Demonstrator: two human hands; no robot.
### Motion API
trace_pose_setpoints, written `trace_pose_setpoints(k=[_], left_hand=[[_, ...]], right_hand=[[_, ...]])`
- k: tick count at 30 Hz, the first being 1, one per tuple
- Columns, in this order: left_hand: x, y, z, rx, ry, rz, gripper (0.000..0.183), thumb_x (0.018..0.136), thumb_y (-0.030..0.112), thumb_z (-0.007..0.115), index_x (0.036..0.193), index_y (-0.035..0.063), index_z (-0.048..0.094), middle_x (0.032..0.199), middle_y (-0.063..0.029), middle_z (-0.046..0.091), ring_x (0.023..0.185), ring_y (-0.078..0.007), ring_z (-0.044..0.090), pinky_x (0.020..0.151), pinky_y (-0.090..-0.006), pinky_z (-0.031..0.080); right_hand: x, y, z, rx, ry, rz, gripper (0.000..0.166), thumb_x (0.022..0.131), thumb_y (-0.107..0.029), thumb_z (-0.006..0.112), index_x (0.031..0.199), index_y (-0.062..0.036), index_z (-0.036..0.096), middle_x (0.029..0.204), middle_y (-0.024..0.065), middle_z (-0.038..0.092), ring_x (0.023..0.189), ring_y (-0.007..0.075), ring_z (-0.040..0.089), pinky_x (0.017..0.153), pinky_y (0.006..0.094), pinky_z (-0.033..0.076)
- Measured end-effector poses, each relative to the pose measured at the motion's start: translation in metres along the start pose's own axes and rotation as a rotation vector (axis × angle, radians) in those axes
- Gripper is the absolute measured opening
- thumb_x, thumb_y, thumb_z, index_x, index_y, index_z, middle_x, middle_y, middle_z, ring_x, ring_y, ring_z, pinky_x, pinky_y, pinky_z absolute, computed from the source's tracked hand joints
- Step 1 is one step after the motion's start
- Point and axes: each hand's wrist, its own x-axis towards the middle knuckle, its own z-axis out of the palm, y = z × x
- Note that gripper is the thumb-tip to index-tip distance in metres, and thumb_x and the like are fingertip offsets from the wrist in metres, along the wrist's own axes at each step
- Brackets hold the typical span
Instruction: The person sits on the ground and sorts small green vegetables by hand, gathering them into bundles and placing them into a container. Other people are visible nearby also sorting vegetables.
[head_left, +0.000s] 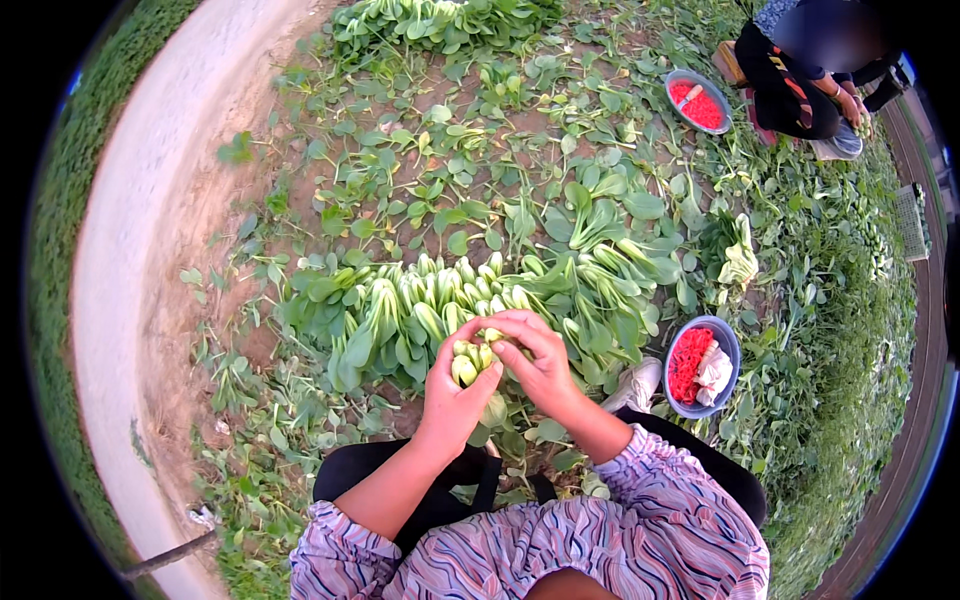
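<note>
My left hand is wrapped around a bunch of bok choy, its pale stem ends pointing up between the fingers. Against the same bunch my right hand closes from the other side, its fingers over a stem end near the left fingertips. The bunch's leaves hang below, largely hidden by my hands. Just beyond lies a wide heap of bok choy, stems up the middle and leaves spread outward. Whether a tie circles the bunch I cannot tell.
At my right shoe stands a plastic basin with red ties and a whitish cloth. Another basin holds red ties and a knife, near a seated person. Loose leaves cover the soil; a pale path runs left.
</note>
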Motion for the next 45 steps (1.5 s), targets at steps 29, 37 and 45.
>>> trace_pose_setpoints(k=[29, 37, 45], left_hand=[[0.003, 0.011, 0.002, 0.044, -0.060, -0.078, 0.059, 0.080, -0.006, 0.061, 0.136, 0.0033, 0.045, 0.097, 0.0006, 0.053, 0.085, -0.0044, 0.050, 0.077, -0.0195, 0.042], [0.008, -0.011, -0.005, 0.211, -0.012, 0.150, 0.049, 0.081, -0.005, 0.061, 0.128, 0.0021, 0.048, 0.116, -0.0025, 0.050, 0.104, -0.0081, 0.051, 0.088, -0.0245, 0.044], [-0.005, -0.004, -0.019, 0.006, 0.038, -0.024, 0.033, 0.082, -0.005, 0.062, 0.110, 0.0072, 0.050, 0.106, -0.0026, 0.058, 0.096, -0.0089, 0.055, 0.085, -0.0247, 0.044]], right_hand=[[0.053, 0.126, -0.095, -0.025, 0.006, 0.422, 0.034, 0.090, -0.015, 0.061, 0.123, -0.0075, 0.061, 0.115, 0.0055, 0.064, 0.105, 0.0154, 0.058, 0.094, 0.0284, 0.042], [-0.007, -0.001, 0.002, 0.143, -0.024, 0.105, 0.034, 0.091, 0.000, 0.056, 0.124, -0.0040, 0.059, 0.103, 0.0060, 0.059, 0.093, 0.0135, 0.057, 0.085, 0.0264, 0.046], [0.008, 0.009, -0.015, 0.075, -0.155, 0.091, 0.035, 0.094, -0.010, 0.053, 0.128, -0.0042, 0.056, 0.103, 0.0099, 0.063, 0.095, 0.0186, 0.059, 0.085, 0.0291, 0.046]])
